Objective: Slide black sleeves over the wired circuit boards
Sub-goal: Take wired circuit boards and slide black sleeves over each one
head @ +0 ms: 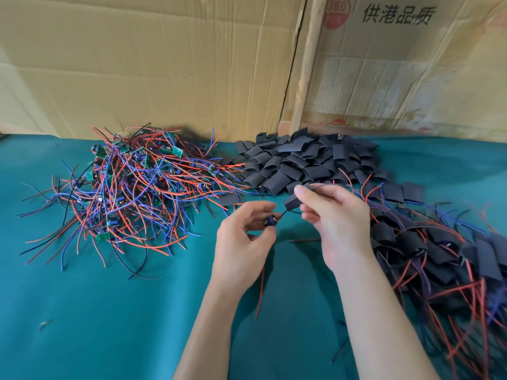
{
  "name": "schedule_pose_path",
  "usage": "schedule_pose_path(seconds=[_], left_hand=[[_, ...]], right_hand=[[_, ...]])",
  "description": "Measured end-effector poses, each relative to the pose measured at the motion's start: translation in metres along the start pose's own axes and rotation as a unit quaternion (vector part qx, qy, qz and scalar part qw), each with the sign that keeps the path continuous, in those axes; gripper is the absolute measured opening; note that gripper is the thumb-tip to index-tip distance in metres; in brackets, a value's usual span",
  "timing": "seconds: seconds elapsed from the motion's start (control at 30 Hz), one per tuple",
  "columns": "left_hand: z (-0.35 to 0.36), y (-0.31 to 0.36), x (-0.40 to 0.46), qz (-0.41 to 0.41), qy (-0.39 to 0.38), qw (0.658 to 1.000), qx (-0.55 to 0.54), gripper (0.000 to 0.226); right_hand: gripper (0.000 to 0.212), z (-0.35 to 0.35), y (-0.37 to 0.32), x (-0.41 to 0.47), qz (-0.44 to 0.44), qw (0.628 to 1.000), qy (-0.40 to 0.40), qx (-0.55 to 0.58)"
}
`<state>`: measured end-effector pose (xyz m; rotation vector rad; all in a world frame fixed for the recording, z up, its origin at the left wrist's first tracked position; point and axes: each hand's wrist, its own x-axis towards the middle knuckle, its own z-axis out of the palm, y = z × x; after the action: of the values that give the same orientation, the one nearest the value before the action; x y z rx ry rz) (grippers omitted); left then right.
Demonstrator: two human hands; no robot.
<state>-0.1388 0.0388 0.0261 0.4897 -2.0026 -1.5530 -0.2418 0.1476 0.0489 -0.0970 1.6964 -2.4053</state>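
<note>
1. The left hand (241, 242) is curling its fingers (260, 208) narrowly around a small wired circuit board (270, 221), pinching it between thumb and fingertips just above the desk (137, 325).
2. The right hand (334, 223) is pinching a black sleeve (291, 202) between thumb and forefinger, its other fingers loosely curled; a thin wire is running from the board into the sleeve's lower end, and blue and black wires are trailing out past the forefinger.
3. The sleeve is sitting just right of the left fingertips, tilted, not yet over the board.
4. Beyond the right fingers, a heap of loose sleeves (301, 160) is lying against the cardboard wall (164, 64).
5. Far left of the left fingers, a tangle of bare boards (123, 187) with red, blue and black wires is spreading across the green cloth.
6. Right of the right wrist, a pile of sleeved boards (439, 256) is crowding the desk's edge.
7. A red wire (260, 292) is hanging below the left palm.
</note>
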Motion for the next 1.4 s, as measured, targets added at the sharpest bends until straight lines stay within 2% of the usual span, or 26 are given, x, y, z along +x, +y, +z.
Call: schedule_pose_path(seconds=[0.1,0.27,0.53,0.7,0.87,0.97,1.13,1.27,1.4], left_hand=[[0.0,-0.001,0.0,-0.001,0.01,1.0,-0.017,0.032],[0.0,-0.002,-0.001,-0.011,0.029,0.999,0.006,0.024],[0.0,-0.002,-0.002,0.004,0.046,0.995,0.086,0.035],[0.0,0.0,-0.002,-0.013,0.052,0.998,0.016,0.04],[-0.002,-0.002,-0.001,-0.024,0.071,0.997,0.016,0.035],[-0.003,-0.003,-0.001,-0.033,0.079,0.996,0.022,0.039],[-0.004,-0.003,0.0,-0.037,0.034,0.998,-0.028,0.042],[-0.004,-0.003,0.0,-0.026,0.043,0.997,-0.057,0.034],[-0.006,-0.005,0.001,-0.025,0.044,0.998,-0.031,0.024]], right_hand=[[0.023,0.005,0.003,-0.004,0.04,0.999,-0.022,-0.004],[0.024,0.004,0.003,-0.003,0.056,0.997,-0.03,-0.032],[0.02,0.006,0.006,-0.005,0.044,0.993,-0.065,-0.084],[0.021,0.008,0.009,-0.008,-0.004,0.992,-0.062,-0.111],[0.025,0.006,0.005,-0.007,0.013,0.993,-0.081,-0.087],[0.023,0.004,0.004,-0.008,0.02,0.986,-0.117,-0.118],[0.02,-0.001,-0.001,-0.007,0.012,0.986,-0.115,-0.124],[0.019,-0.002,-0.003,-0.007,0.027,0.986,-0.123,-0.107],[0.023,-0.001,-0.005,-0.008,0.073,0.981,-0.146,-0.101]])
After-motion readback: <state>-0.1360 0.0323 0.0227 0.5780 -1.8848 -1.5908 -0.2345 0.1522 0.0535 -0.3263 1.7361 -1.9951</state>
